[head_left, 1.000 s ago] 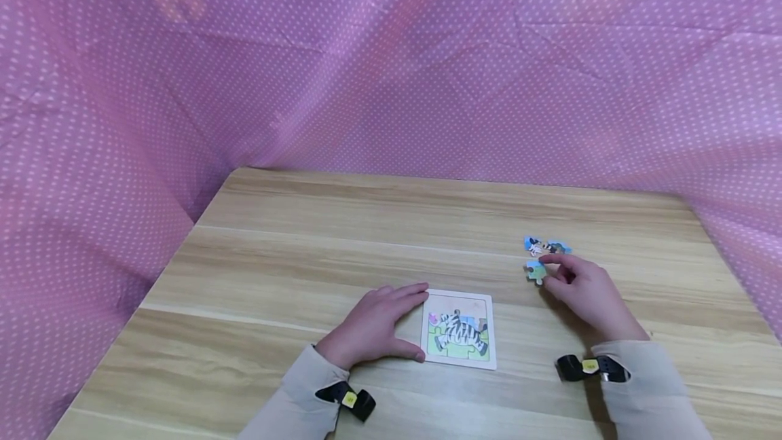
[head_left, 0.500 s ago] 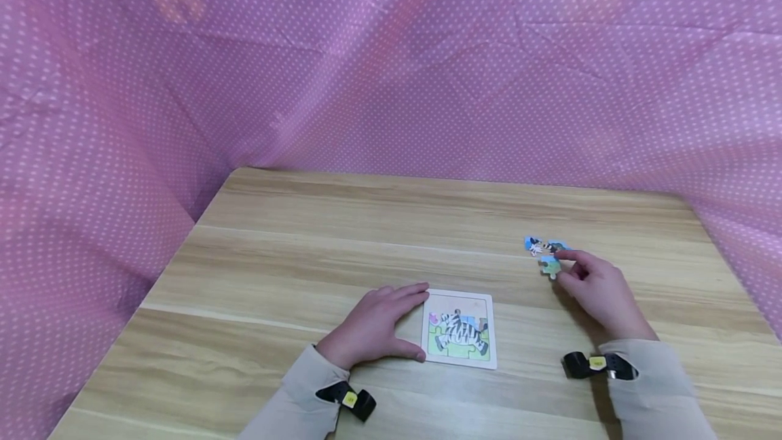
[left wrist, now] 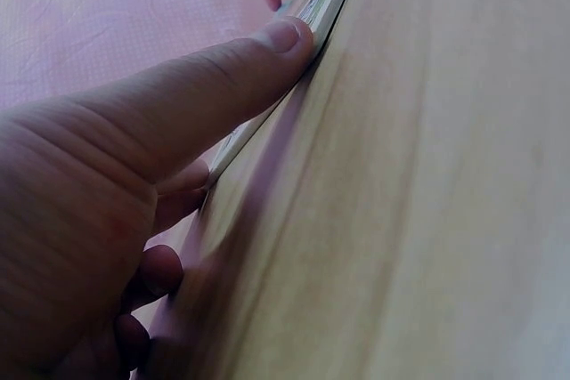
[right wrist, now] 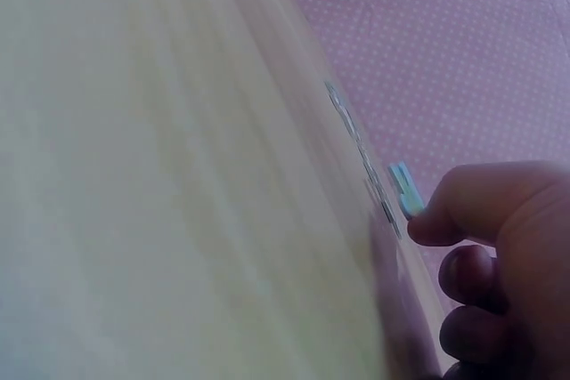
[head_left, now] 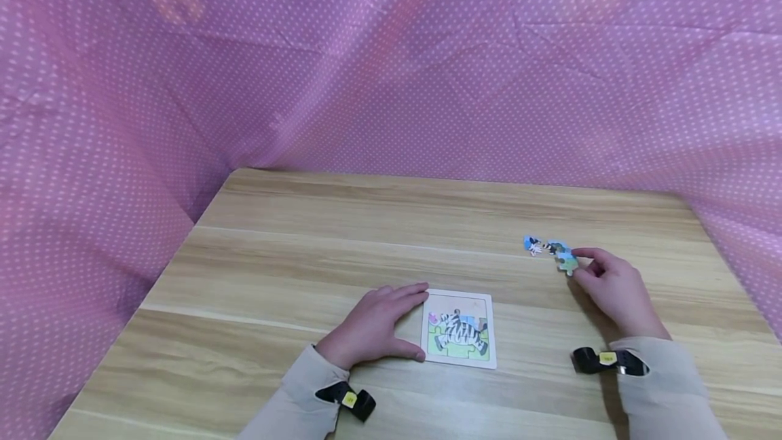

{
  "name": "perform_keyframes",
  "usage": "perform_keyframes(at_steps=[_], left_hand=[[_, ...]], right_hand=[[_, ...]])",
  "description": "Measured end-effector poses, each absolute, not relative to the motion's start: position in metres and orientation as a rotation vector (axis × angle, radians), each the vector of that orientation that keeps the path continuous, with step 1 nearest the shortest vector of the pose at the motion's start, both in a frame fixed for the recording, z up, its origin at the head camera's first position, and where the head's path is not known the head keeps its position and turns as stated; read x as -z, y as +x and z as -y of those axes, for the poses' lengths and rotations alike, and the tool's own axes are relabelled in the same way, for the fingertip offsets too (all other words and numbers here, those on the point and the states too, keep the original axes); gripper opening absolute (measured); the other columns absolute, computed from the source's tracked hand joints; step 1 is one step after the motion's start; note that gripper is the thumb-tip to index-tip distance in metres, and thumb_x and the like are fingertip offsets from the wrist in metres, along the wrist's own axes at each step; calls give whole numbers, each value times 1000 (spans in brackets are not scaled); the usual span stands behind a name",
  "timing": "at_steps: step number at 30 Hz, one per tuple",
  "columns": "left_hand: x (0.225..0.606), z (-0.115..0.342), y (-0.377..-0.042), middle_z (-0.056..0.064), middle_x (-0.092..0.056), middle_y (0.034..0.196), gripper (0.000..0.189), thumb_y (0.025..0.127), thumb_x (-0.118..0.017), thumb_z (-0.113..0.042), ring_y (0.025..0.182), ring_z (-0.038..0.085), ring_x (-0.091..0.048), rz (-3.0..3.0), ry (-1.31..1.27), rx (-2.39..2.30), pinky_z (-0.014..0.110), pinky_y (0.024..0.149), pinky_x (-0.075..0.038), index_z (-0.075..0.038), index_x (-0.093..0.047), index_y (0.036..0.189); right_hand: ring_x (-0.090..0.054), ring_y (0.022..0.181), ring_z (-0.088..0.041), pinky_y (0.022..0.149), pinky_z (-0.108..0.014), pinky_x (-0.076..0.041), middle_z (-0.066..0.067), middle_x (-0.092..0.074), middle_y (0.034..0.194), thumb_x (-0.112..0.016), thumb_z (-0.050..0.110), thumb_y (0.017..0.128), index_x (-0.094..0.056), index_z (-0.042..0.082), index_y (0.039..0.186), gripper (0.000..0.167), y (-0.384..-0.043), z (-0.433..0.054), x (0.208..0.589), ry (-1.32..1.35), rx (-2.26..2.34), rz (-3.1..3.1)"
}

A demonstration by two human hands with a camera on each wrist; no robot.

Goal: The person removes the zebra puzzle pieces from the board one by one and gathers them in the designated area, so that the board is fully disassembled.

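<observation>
Counter (head_left: 293, 257) supports puzzle board (head_left: 461, 336), left edge touched by spread left hand (head_left: 374, 326); right hand (head_left: 617, 288) pinches puzzle piece (head_left: 567, 263) farther right.

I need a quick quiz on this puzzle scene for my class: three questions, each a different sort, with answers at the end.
1. Short answer: which animal is pictured on the puzzle board?
2. True or false: both hands are touching the board.
3. Multiple choice: which colours show on the puzzle piece in the grip of the right hand? A) red and yellow; B) blue and green; C) purple and orange.

Key: 1. Zebra; 2. False, only the left hand is; 3. B.
</observation>
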State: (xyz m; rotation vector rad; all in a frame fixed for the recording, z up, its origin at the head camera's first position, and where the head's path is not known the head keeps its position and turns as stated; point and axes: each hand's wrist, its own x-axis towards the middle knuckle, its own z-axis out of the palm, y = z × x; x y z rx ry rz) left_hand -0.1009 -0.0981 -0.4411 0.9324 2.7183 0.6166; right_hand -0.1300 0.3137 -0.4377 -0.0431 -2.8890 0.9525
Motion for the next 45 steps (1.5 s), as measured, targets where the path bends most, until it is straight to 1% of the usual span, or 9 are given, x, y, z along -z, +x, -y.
perform_keyframes(at_steps=[9,22,25,28,31,37,40,45], left_hand=[[441,99,-101,-8,-35,160,99,71,-80,-64,140,23,-41,-2724,947,-624,46,113,-33,-18,-46,152],[440,98,-102,-12,-32,161,99,71,-79,-65,139,21,-42,-2714,921,-605,44,113,-33,-20,-44,153],[439,98,-102,-12,-32,161,99,71,-79,-65,139,20,-42,-2708,913,-608,44,113,-33,-21,-44,153],[438,98,-102,-12,-32,161,98,72,-80,-64,138,20,-42,-2703,906,-614,44,112,-34,-21,-45,153],[438,98,-102,-12,-32,161,99,71,-80,-64,138,20,-42,-2697,900,-620,44,112,-34,-21,-45,153],[439,98,-102,-13,-32,161,99,71,-80,-64,140,20,-40,-2707,907,-605,44,113,-32,-21,-45,153],[440,98,-103,-13,-32,161,99,71,-80,-64,141,19,-40,-2707,912,-602,44,114,-32,-21,-45,153],[441,97,-102,-14,-31,161,99,71,-80,-65,140,19,-40,-2703,900,-605,44,113,-33,-22,-44,153]], right_hand=[[-51,70,-19,58,-29,-41,-9,-60,86,-62,15,93,-61,2,131,41,-135,-324,440,-121,-964,2892],[-50,73,-22,63,-33,-39,-10,-61,88,-61,15,92,-61,0,131,42,-144,-339,442,-155,-906,2887],[-51,74,-23,64,-34,-38,-11,-62,88,-61,15,92,-63,0,128,39,-147,-341,442,-128,-883,2883],[-52,75,-24,66,-35,-38,-11,-63,88,-59,16,94,-68,1,117,29,-150,-342,442,-122,-866,2884],[-52,78,-25,67,-36,-37,-12,-63,89,-58,17,95,-71,3,110,24,-151,-343,442,-141,-873,2893],[-54,82,-26,69,-35,-38,-13,-65,94,-59,23,96,-69,4,118,30,-151,-343,442,-137,-904,2912],[-56,84,-27,71,-36,-39,-14,-66,96,-61,28,97,-69,4,118,33,-151,-343,443,-140,-904,2919],[-56,87,-28,71,-36,-38,-15,-66,98,-61,31,98,-69,4,119,35,-151,-343,444,-172,-909,2924]])
